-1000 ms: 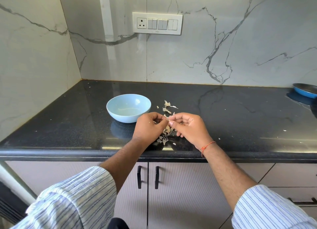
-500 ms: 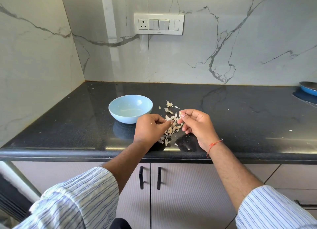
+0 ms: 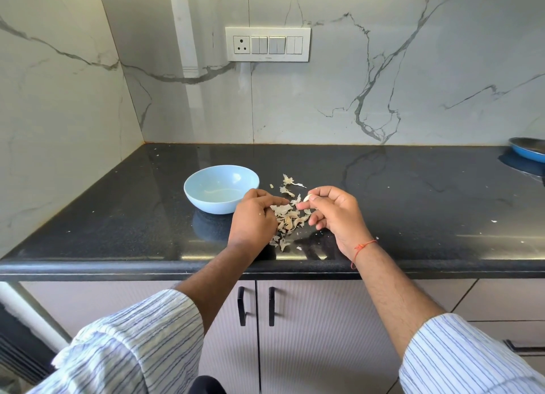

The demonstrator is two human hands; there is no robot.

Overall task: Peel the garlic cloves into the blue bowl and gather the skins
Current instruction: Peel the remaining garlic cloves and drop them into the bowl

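- R hand [image 3: 336,213]: thumb + forefinger pinch a pale garlic clove [image 3: 307,198] at the tips, other fingers loosely curled under. Clove looks bare, skin off, tho it's small in view.
- L hand [image 3: 255,216]: fingers curled down, tips on the near edge of the skins [image 3: 289,216]; can't tell if it pinches a scrap or just rests there.
- Change vs 1 s ago: hands were tip to tip working one clove; now they're apart, R hand has drawn off to the right w/ the clove, L hand has dropped to the pile. Reads as the last skin pulled free.
- Skins: loose heap on the counter [image 3: 413,204] between the hands, a few strays toward the back + near the front edge.
- Blue bowl [image 3: 221,188]: just left of the L hand, upright; inside looks near empty, maybe a pale sliver, hard to tell.
- Meaning: this clove prob ready to drop in the bowl; R hand must cross over the L hand + pile to reach it. Skins not yet gathered.
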